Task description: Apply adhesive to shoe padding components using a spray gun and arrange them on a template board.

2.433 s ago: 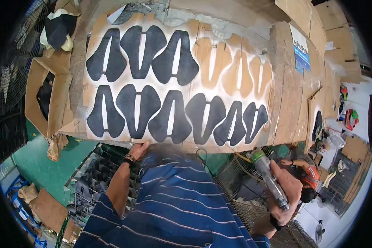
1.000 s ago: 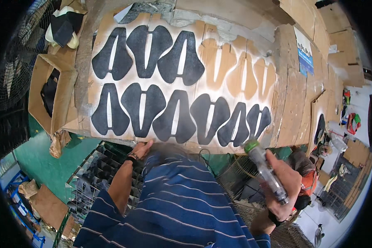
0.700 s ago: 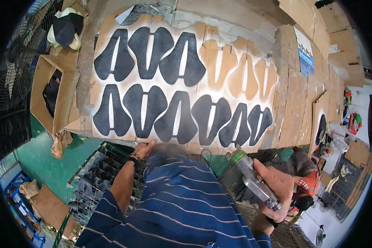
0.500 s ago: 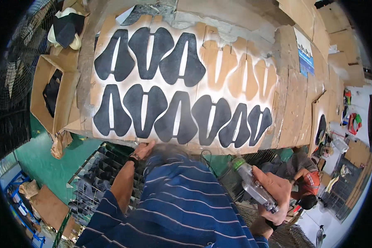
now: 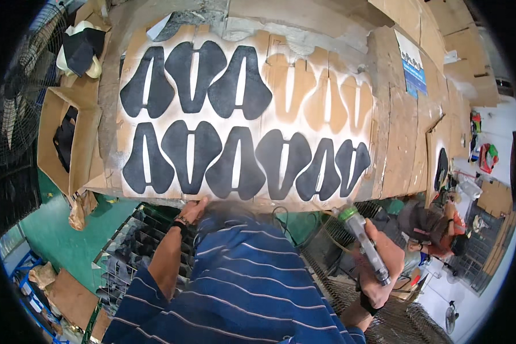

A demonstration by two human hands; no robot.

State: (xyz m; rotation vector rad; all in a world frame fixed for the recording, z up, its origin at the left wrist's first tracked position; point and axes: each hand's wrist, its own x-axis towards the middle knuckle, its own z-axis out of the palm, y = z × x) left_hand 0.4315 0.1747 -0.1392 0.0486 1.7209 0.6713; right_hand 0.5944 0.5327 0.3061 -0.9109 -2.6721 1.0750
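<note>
Even, bright daylight fills the scene, strongest at the right edge, with soft shadows. The fisheye bends the tabletop edges and blackens the corners; the striped shirt blurs slightly.

Nine black saddle-shaped pieces lie in two rows on a tan cardboard sheet, each with a pale slit down its middle. At upper centre-right the cardboard bears pale orange-brown silhouettes of the same shape, ringed by whitish haze. The shirt at lower centre is dark blue with thin white stripes. The spray gun at lower right is silver-grey with a green collar (its nozzle end whitish). The floor at lower left is green.
</note>
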